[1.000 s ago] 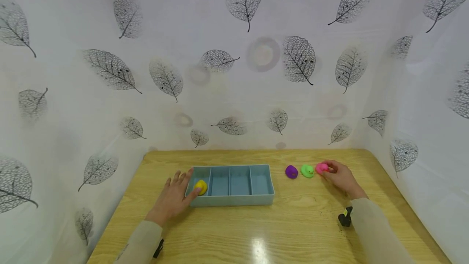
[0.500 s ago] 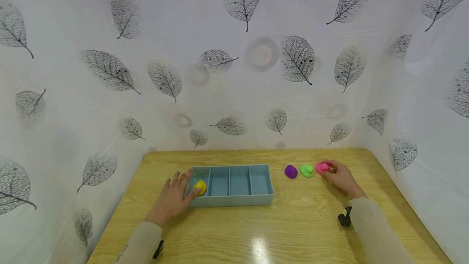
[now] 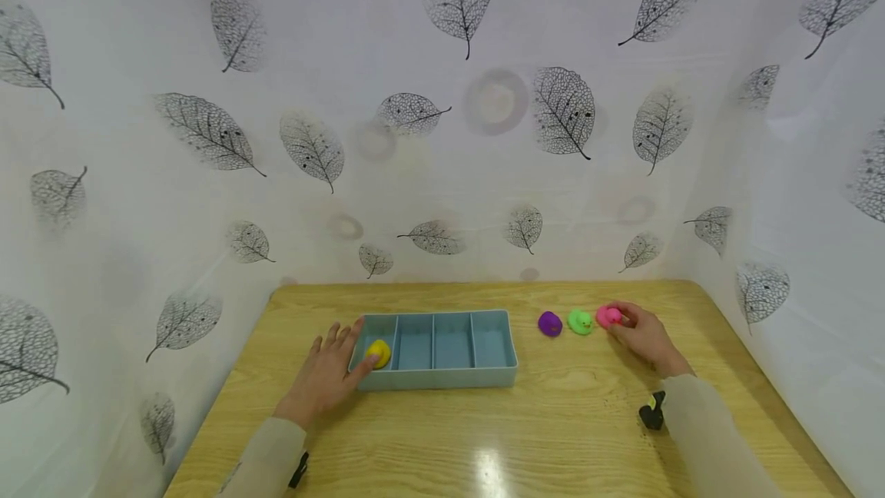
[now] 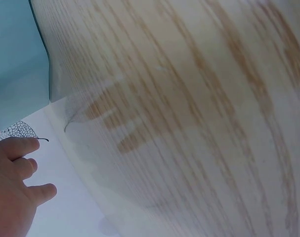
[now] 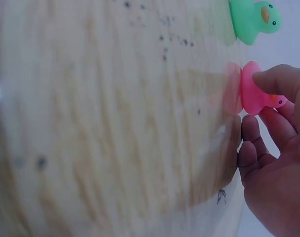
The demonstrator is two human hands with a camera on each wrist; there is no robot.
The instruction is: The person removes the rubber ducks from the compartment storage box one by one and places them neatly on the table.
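My left hand (image 3: 323, 372) rests against the left end of a pale blue tray (image 3: 452, 380) divided into compartments. Its fingers are spread and fairly straight, and the thumb reaches over the front rim to a yellow rubber duck (image 3: 381, 352) in the leftmost compartment. Whether the thumb touches that duck is unclear. On the right, a pink rubber duck (image 5: 253, 91) is pinched between the thumb and fingers of my right hand (image 5: 283, 177), with its base at the table surface. Just left of it stand a green rubber duck (image 3: 579, 322) and a purple rubber duck (image 3: 550, 323).
All of this is on a wood-grain table (image 3: 429, 444). White sheeting with a leaf print (image 3: 442, 175) rises at the back and both sides. Each wrist bears a dark camera mount, such as the right wrist mount (image 3: 651, 410).
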